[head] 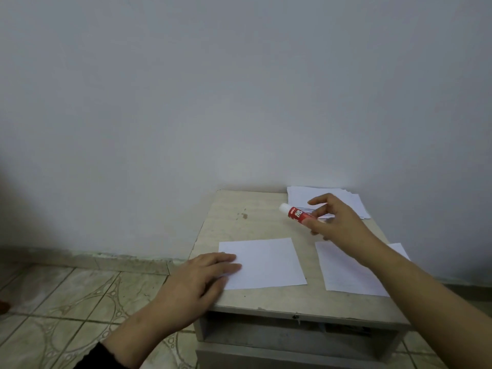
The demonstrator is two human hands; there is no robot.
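My right hand (pixel 340 222) pinches the glue stick (pixel 296 213) by its end, so it may slip; my left hand (pixel 197 278) lies flat on the left sheet (pixel 269 262), which could skid.

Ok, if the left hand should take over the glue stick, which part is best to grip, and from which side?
Grip the red body of the glue stick, just behind its white cap, coming from the left. The right hand pinches the rear end, so the cap end sticks out free toward the left. The cap itself might pull off.
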